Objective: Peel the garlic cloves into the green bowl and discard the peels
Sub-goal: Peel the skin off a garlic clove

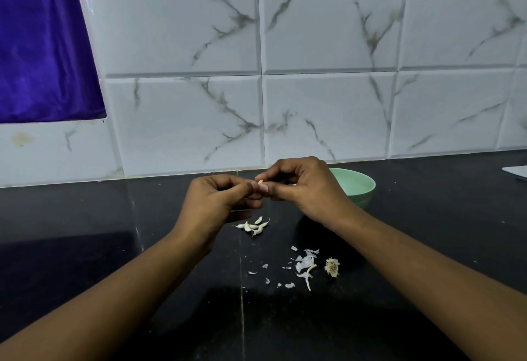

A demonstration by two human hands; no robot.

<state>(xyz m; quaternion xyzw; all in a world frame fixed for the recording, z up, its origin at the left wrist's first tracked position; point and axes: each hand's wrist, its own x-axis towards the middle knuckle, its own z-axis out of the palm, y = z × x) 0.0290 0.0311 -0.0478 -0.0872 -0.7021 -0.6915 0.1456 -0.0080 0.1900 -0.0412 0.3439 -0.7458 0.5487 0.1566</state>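
Both hands meet above the black counter, pinching one small garlic clove (260, 182) between their fingertips. My left hand (219, 204) holds it from the left, my right hand (305, 186) from the right. The green bowl (360, 186) stands just behind my right hand, which partly hides it; its inside cannot be seen well. Several unpeeled cloves (254, 226) lie in a small heap on the counter below my hands. White peels (304, 264) are scattered nearer to me, with the dry garlic root stub (332, 267) beside them.
The black counter (85, 232) runs back to a white marble-tiled wall (328, 104). A purple cloth (42, 47) hangs at the upper left. A white flat object (517, 172) shows at the right edge of the counter.
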